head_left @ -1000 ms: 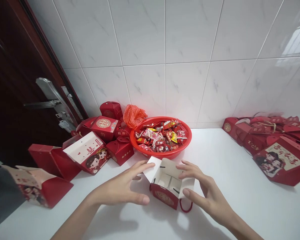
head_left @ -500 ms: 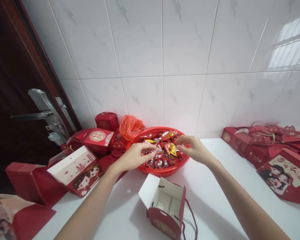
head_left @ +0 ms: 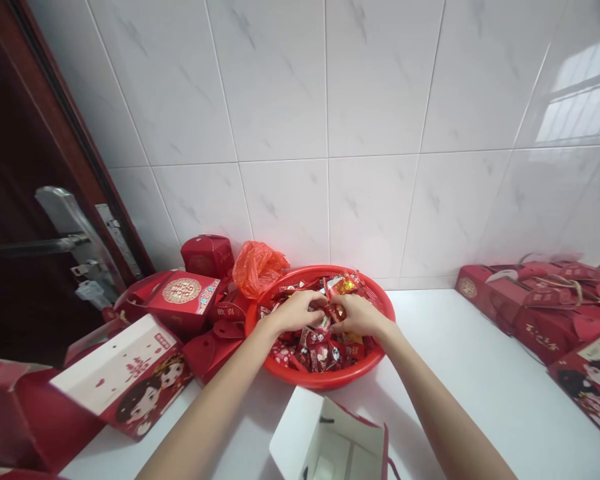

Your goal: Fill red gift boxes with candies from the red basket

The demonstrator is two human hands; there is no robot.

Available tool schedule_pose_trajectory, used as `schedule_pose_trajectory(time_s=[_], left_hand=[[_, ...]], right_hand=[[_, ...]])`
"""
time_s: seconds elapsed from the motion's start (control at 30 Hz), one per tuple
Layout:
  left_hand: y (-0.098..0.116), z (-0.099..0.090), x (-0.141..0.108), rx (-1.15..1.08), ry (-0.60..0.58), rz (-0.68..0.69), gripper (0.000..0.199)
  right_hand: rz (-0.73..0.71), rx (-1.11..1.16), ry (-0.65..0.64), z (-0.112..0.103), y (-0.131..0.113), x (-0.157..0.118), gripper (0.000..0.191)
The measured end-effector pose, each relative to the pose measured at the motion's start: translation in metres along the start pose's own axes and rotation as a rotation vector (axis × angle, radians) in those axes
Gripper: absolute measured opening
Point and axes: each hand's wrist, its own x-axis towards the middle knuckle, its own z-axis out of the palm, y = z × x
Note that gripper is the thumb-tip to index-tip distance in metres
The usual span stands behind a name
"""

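Observation:
Both hands reach into a red plastic basket (head_left: 320, 381) heaped with wrapped candies (head_left: 320, 351). My left hand (head_left: 298, 312) has its fingers curled among the candies on the left of the heap's middle. My right hand (head_left: 359, 316) is bent the same way just to the right, its fingertips close to the left hand's. Fingertips of both are partly hidden, and I cannot make out what lies between them. In front of the basket stands an open red box with a white inside (head_left: 300, 427), its lid raised to the left and a cord at its right.
Red boxes (head_left: 185, 293) and a crumpled red plastic bag (head_left: 257, 267) lie left of the basket. More red boxes (head_left: 540, 307) are piled at the right. A tiled wall (head_left: 375, 207) rises behind the white table (head_left: 460, 360); a door handle (head_left: 45, 245) is at the left.
My hands have moved closer together and deeper into the candies, and their fingers have curled in. The view has shifted, so the basket and open box appear lower and larger.

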Motion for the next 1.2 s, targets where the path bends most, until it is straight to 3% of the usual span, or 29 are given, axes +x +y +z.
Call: schedule_pose_trajectory(time_s=[0.1,0.27,0.37,0.5,0.57,0.67,0.83,0.9,1.07,1.2], left_hand=[[-0.002,0.004,-0.004,0.093,0.062,0.022,0.040],[-0.003,0.007,-0.008,0.101,0.060,0.013,0.038],[-0.001,0.007,-0.008,0.120,0.054,-0.001,0.034],[0.000,0.005,-0.009,0.160,0.056,-0.060,0.028],[-0.002,0.005,-0.009,0.190,0.086,-0.090,0.027],[-0.009,0.004,-0.008,0.257,0.168,-0.156,0.028],[-0.013,-0.003,-0.007,0.349,0.436,-0.393,0.041],[-0.011,-0.006,-0.008,0.380,0.476,-0.478,0.043],[-0.011,-0.007,-0.008,0.368,0.395,-0.582,0.035],[-0.016,-0.007,-0.005,0.289,0.463,-0.584,0.021]], right_hand=[[-0.079,0.106,0.046,0.004,0.005,-0.001,0.045],[-0.150,0.262,0.130,0.012,0.009,0.002,0.024],[-0.141,0.336,0.211,0.013,0.010,0.004,0.030],[-0.098,0.449,0.278,0.011,0.014,0.007,0.019],[-0.087,0.527,0.289,0.011,0.015,0.008,0.025],[-0.098,0.651,0.320,0.011,0.015,0.008,0.026],[-0.086,0.766,0.456,0.010,0.016,0.009,0.017],[-0.071,0.774,0.490,0.010,0.017,0.009,0.015],[-0.033,0.648,0.364,0.011,0.017,0.008,0.018],[-0.009,0.490,0.287,0.013,0.017,0.007,0.018]])
